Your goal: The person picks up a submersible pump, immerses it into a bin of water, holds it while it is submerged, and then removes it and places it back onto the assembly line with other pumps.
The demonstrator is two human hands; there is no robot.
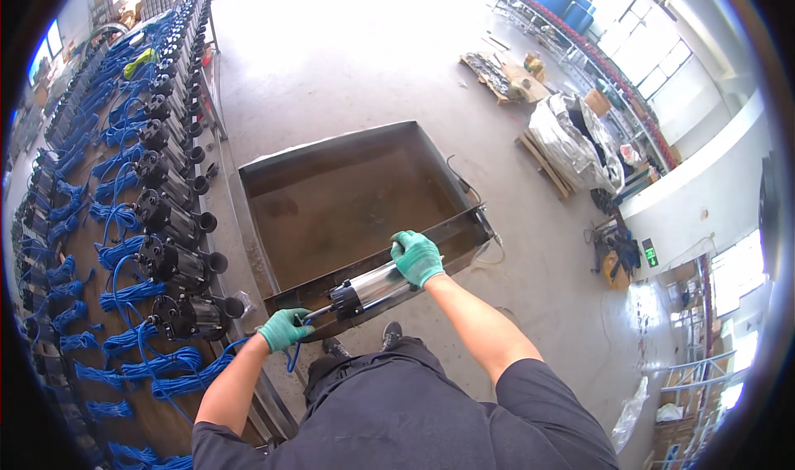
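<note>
Your left hand [284, 329] clamps the blue cable [291, 356] at lower centre; right hand [416, 258] grips the steel pump [370, 289] over the tank rim [377, 292]. Pump is mid-transfer. Keep the cable slack.

the concrete floor [364, 64] carries a large rusty metal tank [356, 201], its brown bottom showing inside the raised walls. left of the tank runs a long workbench [240, 246], and on it lie black pumps [178, 263] in a row, each with a coil of blue cable [124, 296] beside it. right of the tank, on the floor, wooden pallets [542, 163] hold silver-wrapped bundles [571, 139]. beyond the tank, further right, a flat pallet [489, 77] of dark parts rests on the floor.
</note>
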